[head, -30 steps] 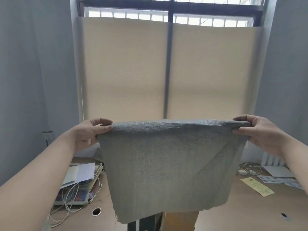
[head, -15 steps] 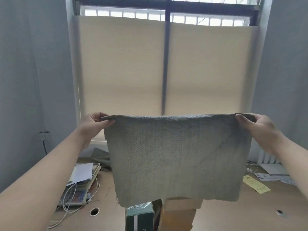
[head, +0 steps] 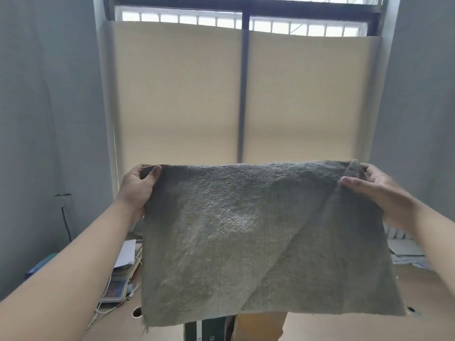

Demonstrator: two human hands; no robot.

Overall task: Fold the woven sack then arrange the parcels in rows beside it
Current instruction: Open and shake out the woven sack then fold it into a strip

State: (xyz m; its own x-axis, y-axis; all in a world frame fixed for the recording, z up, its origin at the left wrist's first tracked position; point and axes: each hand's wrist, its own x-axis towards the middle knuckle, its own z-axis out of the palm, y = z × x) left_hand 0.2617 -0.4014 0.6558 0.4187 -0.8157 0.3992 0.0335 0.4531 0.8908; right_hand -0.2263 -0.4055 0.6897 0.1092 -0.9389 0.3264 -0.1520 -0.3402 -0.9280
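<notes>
Both hands hold the gray woven sack (head: 246, 237) up above the surface (head: 344, 326): left hand (head: 138, 187) and right hand (head: 376, 190) pinch its top corners.

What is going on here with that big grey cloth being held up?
A person is holding a grey woven sack up in the air in front of a window with its blind drawn. The left hand grips one top corner and the right hand grips the other, so the sack hangs spread out above a desk, with a slanting crease across it. Just below its bottom edge, a dark box and a brown parcel peek out.
</notes>
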